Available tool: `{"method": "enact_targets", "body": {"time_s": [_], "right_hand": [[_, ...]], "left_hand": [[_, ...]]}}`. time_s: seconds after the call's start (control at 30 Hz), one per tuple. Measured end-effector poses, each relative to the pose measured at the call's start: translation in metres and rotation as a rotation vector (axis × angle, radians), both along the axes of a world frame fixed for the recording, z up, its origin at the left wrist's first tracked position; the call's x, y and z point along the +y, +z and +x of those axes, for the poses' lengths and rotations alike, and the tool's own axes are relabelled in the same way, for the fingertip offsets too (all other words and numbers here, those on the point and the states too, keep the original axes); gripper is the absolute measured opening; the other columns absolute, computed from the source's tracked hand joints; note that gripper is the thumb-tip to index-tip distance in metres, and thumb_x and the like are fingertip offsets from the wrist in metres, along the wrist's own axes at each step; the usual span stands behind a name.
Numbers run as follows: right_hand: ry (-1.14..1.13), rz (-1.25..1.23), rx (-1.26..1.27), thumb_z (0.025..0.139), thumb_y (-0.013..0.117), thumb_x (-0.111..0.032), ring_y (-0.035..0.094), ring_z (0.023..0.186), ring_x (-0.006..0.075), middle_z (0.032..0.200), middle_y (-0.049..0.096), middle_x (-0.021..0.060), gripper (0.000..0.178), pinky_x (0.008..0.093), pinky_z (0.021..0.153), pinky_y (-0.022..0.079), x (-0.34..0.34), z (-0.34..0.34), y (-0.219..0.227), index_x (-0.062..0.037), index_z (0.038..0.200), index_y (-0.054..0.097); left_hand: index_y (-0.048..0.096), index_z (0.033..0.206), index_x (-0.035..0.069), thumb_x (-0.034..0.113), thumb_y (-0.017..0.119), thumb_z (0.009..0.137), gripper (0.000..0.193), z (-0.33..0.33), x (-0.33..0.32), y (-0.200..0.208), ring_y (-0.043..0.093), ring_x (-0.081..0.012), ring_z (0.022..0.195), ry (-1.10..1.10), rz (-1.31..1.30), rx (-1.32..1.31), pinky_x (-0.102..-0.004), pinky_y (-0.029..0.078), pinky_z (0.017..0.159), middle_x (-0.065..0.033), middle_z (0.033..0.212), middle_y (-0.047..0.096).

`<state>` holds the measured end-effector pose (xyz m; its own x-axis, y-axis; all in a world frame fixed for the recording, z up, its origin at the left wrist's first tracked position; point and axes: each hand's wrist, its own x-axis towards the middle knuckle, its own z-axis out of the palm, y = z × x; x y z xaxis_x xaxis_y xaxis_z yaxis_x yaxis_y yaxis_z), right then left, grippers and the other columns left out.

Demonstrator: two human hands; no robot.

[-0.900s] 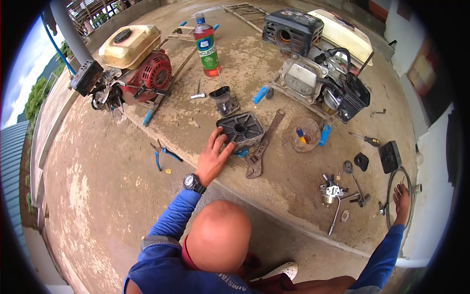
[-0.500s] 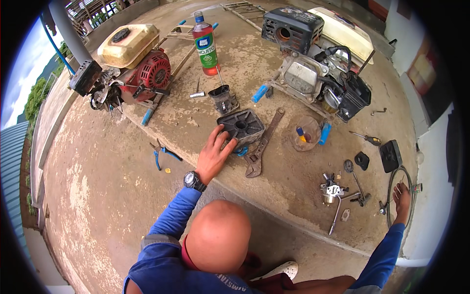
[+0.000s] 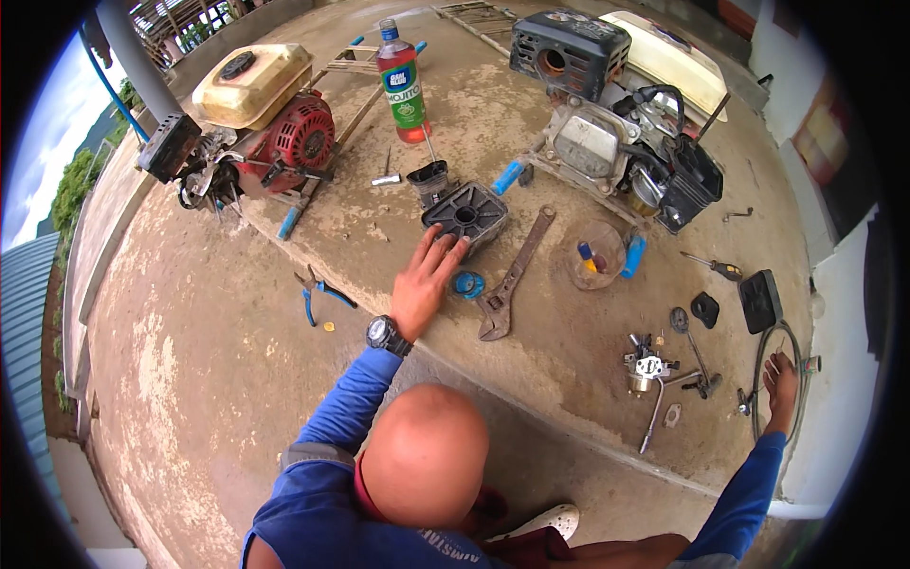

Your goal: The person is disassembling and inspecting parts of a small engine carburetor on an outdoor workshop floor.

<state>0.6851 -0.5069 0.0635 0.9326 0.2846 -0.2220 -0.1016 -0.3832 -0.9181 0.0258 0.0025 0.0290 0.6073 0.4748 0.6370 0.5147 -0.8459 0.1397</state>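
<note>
Right now, the left hand (image 3: 424, 284) is loosely spread, fingers long and a little apart, with its tips touching the near edge of the black box (image 3: 485, 228). The box sits on the floor (image 3: 218, 351), near the middle. A blue ring (image 3: 467, 284) and a big wrench (image 3: 519, 270) lie just beside that hand. The right hand (image 3: 781, 381) has bent fingers by a dark cable loop (image 3: 755, 365), but I cannot tell if it grips anything. The box hides the bottom of a small black part (image 3: 429, 180) behind it, and the person's head (image 3: 427, 455) covers some floor. A low step crosses the floor below the box. Floor stretches wide on the left, where blue pliers (image 3: 311, 294) lie; the white wall (image 3: 839, 379) stands close to the right hand.
</note>
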Motion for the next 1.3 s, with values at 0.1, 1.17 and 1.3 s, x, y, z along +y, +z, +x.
{"method": "enact_targets", "body": {"time_s": [0.1, 1.17, 1.3], "right_hand": [[0.034, 0.013, -0.007, 0.095, 0.073, -0.046, 0.064, 0.11, 0.0154, 0.13, 0.065, 0.0042, 0.061, 0.0317, 0.09, 0.051, 0.003, -0.002, 0.001, -0.0078, 0.141, 0.059], [0.252, -0.381, -0.079, 0.083, 0.089, -0.025, 0.063, 0.071, 0.0106, 0.081, 0.067, 0.0008, 0.045, 0.0285, 0.06, 0.052, 0.021, -0.05, 0.015, -0.0117, 0.122, 0.071], [0.269, -0.366, -0.101, 0.083, 0.088, -0.024, 0.063, 0.07, 0.0111, 0.08, 0.067, 0.0013, 0.045, 0.0285, 0.059, 0.053, 0.022, -0.054, 0.016, -0.0119, 0.123, 0.071]], "left_hand": [[0.065, 0.132, 0.013, -0.012, 0.062, 0.084, 0.054, -0.001, -0.008, 0.015, 0.059, -0.0315, 0.129, 0.068, -0.021, -0.087, -0.0416, 0.059, 0.09, -0.0083, 0.128, 0.065], [0.063, 0.115, 0.006, 0.031, 0.082, 0.085, 0.044, 0.219, -0.186, 0.126, 0.066, -0.0304, 0.111, -0.764, 0.119, 0.844, -0.0436, 0.055, 0.091, -0.0103, 0.108, 0.067], [0.058, 0.132, 0.003, 0.033, 0.091, 0.072, 0.075, 0.257, -0.158, 0.113, 0.062, -0.0384, 0.12, -0.817, -0.17, 0.75, -0.046, 0.053, 0.099, -0.0154, 0.126, 0.063]]}}
